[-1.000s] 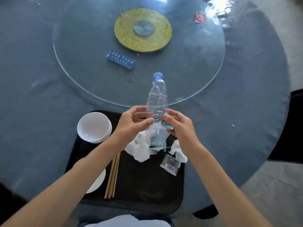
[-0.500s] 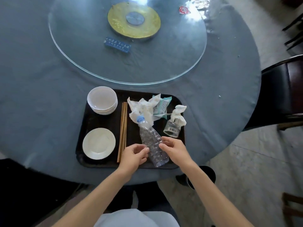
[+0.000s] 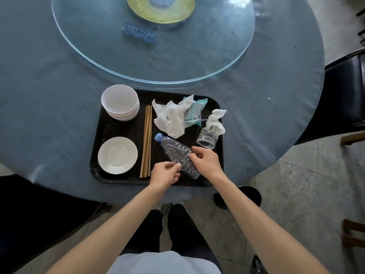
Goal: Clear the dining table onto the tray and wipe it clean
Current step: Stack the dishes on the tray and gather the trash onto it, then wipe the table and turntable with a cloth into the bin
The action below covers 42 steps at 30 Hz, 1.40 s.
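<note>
A crushed clear plastic bottle with a blue cap lies slanted on the black tray, cap pointing up-left. My left hand pinches its lower end with thumb and fingers. My right hand holds its right side, fingers curled onto the plastic. On the tray are also stacked white bowls, a white plate, wooden chopsticks, crumpled tissues, a green wrapper and a small glass cup stuffed with tissue.
The tray sits at the near edge of the round table with a grey-blue cloth. Beyond it lies a glass turntable with a blue sign and a yellow centre disc. A dark chair stands at the right.
The bottle came down from upright above the tray to lying flat on it. Both hands lowered with it, and the view pulled back from the table.
</note>
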### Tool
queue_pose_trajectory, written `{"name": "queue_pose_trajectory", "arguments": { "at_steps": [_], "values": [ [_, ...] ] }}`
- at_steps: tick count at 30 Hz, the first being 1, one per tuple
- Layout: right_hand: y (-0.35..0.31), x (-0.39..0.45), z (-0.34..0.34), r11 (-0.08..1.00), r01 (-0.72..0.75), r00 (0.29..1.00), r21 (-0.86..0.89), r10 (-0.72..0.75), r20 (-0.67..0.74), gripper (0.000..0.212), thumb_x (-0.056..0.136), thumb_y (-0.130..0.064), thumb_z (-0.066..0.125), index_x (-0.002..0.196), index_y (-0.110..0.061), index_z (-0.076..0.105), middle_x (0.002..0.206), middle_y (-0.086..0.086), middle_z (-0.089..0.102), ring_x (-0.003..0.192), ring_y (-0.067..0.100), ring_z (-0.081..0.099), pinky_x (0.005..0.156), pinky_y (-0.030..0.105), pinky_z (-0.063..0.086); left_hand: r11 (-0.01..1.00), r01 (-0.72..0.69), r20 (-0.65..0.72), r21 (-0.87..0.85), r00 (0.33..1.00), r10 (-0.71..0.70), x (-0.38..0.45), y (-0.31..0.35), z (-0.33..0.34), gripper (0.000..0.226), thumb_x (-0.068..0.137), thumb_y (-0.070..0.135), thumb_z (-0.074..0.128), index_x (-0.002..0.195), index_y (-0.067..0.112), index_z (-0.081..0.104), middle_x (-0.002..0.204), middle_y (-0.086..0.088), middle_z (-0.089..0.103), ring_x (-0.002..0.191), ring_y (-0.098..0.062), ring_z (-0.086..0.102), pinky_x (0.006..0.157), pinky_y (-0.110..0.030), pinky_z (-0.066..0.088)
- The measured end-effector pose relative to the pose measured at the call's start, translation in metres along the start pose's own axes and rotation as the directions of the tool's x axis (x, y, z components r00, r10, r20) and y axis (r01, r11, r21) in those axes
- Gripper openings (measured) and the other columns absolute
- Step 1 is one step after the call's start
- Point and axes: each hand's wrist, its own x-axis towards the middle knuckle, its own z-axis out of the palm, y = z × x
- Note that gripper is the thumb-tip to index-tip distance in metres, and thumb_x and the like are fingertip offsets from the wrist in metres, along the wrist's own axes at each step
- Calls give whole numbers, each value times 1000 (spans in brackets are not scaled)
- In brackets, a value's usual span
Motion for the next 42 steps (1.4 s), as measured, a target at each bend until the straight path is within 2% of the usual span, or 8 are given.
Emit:
{"name": "queue_pose_trajectory", "arguments": {
  "at_steps": [4,7,12,15,19,25,32,42],
  "values": [
    [8,-5,-5,1000,13,1000,21,-13,7,38,98,-29,64,135,-19,69,130,-2,72,116,12,65,107,32,49,989,-28,4,143,1000,27,-7,1,-8,35,98,30,65,128,12,61,109,-4,71,97,-19,71,86,-37,61],
    [13,-14,-21,995,98,994,24,-97,-42,34,99,-29,63,131,-21,71,124,-2,73,111,13,66,103,38,52,885,-183,9,428,980,198,-19,9,-16,37,97,37,62,129,22,56,113,3,67,97,-14,67,90,-37,57],
    [21,-37,-58,962,266,937,-63,-273,-217,40,99,-35,66,137,-24,67,132,-4,70,127,15,58,108,39,49,455,-554,187,698,754,630,-41,40,-12,43,96,37,61,137,23,57,131,7,58,117,-13,54,103,-34,48],
    [25,-58,-76,946,288,890,-148,-321,-324,52,98,-45,65,146,-27,58,153,-1,54,146,18,42,121,37,36,196,-654,355,731,609,710,-48,66,-1,58,95,47,57,149,29,46,152,7,44,141,-17,36,117,-38,34],
    [29,-91,-94,952,221,829,-213,-299,-473,70,91,-69,50,155,-41,41,170,-4,25,158,18,18,121,43,29,-93,-700,548,708,462,698,-55,93,17,67,95,63,40,157,40,28,169,11,13,157,-22,-3,123,-46,11],
    [43,-154,-112,985,42,695,-169,-151,-703,77,94,-59,62,160,-42,28,174,-4,5,160,19,1,126,46,20,-304,-768,738,564,303,603,-77,129,47,71,94,71,28,158,45,16,169,16,-5,155,-20,-20,124,-48,0],
    [83,-238,-118,989,-147,569,-34,56,-820,78,94,-60,60,161,-44,23,174,-3,1,160,19,-4,126,48,14,-426,-838,874,340,115,471,-123,128,98,71,94,70,30,159,45,14,169,16,-6,154,-20,-21,124,-50,4],
    [177,-391,-104,950,-277,413,146,255,-874,77,98,-59,54,162,-47,12,173,-8,-8,159,17,-11,128,52,16,-484,-874,966,32,-97,238,-228,37,195,71,94,72,25,159,46,12,168,17,-14,153,-19,-25,124,-49,-3]
  ]
}}
